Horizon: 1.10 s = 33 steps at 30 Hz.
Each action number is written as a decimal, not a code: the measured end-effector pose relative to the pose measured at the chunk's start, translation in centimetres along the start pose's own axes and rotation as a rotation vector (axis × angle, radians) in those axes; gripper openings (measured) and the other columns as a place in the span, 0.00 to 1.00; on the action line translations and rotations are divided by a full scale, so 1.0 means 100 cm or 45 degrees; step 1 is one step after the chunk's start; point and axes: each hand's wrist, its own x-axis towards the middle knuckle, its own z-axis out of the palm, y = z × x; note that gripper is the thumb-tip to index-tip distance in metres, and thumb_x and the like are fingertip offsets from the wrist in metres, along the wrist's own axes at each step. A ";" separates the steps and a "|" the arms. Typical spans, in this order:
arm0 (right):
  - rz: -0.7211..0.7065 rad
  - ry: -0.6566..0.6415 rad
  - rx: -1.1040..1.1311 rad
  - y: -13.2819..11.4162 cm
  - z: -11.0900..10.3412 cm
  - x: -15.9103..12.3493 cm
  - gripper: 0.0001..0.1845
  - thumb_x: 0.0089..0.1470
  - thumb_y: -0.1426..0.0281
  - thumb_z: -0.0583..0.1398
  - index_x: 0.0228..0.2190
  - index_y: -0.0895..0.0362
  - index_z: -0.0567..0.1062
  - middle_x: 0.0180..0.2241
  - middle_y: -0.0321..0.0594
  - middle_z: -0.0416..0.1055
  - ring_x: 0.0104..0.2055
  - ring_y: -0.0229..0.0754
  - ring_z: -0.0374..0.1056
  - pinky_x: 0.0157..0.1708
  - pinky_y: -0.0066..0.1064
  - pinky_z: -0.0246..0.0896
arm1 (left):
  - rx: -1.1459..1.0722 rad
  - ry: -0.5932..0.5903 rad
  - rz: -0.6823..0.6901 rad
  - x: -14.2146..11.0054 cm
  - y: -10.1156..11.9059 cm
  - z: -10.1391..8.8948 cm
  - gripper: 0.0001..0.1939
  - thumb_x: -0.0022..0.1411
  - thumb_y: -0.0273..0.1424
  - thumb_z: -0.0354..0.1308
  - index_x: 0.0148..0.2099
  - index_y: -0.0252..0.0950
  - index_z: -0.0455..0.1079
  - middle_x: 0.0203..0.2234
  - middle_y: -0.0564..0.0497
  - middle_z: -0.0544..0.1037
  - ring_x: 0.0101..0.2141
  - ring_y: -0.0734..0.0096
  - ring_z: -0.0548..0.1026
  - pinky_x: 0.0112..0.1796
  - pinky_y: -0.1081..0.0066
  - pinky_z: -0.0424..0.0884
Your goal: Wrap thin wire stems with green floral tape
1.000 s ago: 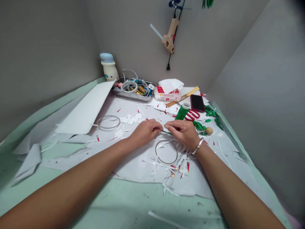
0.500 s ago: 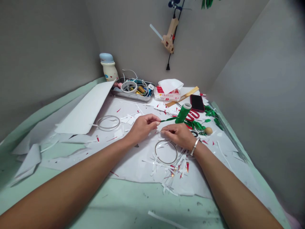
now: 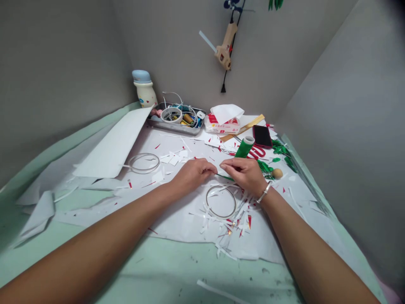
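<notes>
My left hand [image 3: 198, 172] is closed in a pinch above the middle of the paper. From its fingertips a narrow green strip [image 3: 225, 177] runs right and passes under my right hand [image 3: 245, 172]. My right thumb and index finger are pressed together close to the left fingertips; whatever they hold is too small to make out. Just behind the right hand stands a spool of green thread [image 3: 244, 147], its lower part hidden by that hand. Below both hands a thin ring [image 3: 220, 202] lies flat on the paper, among white and red scraps.
Green leaves [image 3: 264, 166], a round wooden ball [image 3: 277, 173], red-handled scissors [image 3: 257, 152] and a phone [image 3: 262, 137] lie to the right. A tissue pack [image 3: 222, 126] and a metal tray [image 3: 174, 126] are at the back. A glue gun [image 3: 225, 48] hangs on the wall.
My right hand has shifted slightly right and up. The green strip's right end has swung down from beside the spool to under the right hand. My left fingertips sit a little lower.
</notes>
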 end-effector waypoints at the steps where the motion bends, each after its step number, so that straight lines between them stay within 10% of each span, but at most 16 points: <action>1: 0.030 -0.005 0.027 0.002 0.000 0.000 0.11 0.55 0.67 0.58 0.30 0.56 0.80 0.30 0.38 0.78 0.31 0.39 0.71 0.33 0.27 0.63 | -0.023 -0.039 0.009 0.000 0.002 0.000 0.10 0.57 0.25 0.54 0.36 0.40 0.76 0.30 0.52 0.77 0.33 0.72 0.72 0.37 0.71 0.65; 8: 0.254 0.001 0.080 0.021 0.001 0.000 0.14 0.54 0.62 0.58 0.30 0.58 0.79 0.28 0.37 0.77 0.27 0.38 0.68 0.28 0.27 0.61 | -0.240 -0.048 0.005 -0.002 0.008 -0.003 0.08 0.57 0.28 0.54 0.36 0.38 0.74 0.34 0.51 0.75 0.36 0.72 0.71 0.39 0.70 0.65; 17: 0.038 -0.320 -0.064 0.001 0.007 -0.004 0.11 0.55 0.68 0.57 0.31 0.55 0.80 0.28 0.35 0.78 0.28 0.35 0.69 0.29 0.24 0.59 | -0.203 0.208 -0.224 0.002 0.004 -0.006 0.09 0.59 0.33 0.52 0.37 0.36 0.71 0.30 0.51 0.76 0.31 0.71 0.71 0.35 0.71 0.66; 33: -0.086 -0.085 -0.039 -0.009 0.006 -0.004 0.09 0.54 0.69 0.59 0.33 0.54 0.80 0.32 0.37 0.79 0.31 0.37 0.73 0.32 0.26 0.64 | 0.296 0.162 -0.100 -0.002 0.000 -0.002 0.10 0.60 0.28 0.48 0.36 0.36 0.71 0.33 0.48 0.73 0.33 0.67 0.71 0.35 0.69 0.65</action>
